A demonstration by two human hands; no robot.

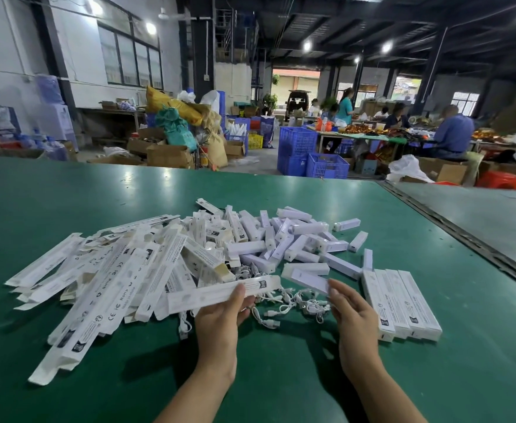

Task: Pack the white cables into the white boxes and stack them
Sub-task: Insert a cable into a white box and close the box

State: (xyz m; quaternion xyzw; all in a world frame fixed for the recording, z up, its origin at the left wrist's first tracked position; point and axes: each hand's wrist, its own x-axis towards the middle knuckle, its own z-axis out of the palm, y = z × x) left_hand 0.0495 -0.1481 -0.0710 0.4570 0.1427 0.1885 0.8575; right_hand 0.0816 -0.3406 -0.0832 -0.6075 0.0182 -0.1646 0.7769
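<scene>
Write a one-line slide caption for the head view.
Left hand holds a flat white box near loose white cables; right hand open, four closed boxes in a row on the green table.

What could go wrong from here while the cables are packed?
The white cables lie tangled on the green table, so pulling one may drag others along. The left hand holds the long white box near one end only; it might bend or slip.

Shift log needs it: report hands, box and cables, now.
Left hand grips flat white box. Right hand open. White cables loose on green table between hands. Path clear.
</scene>
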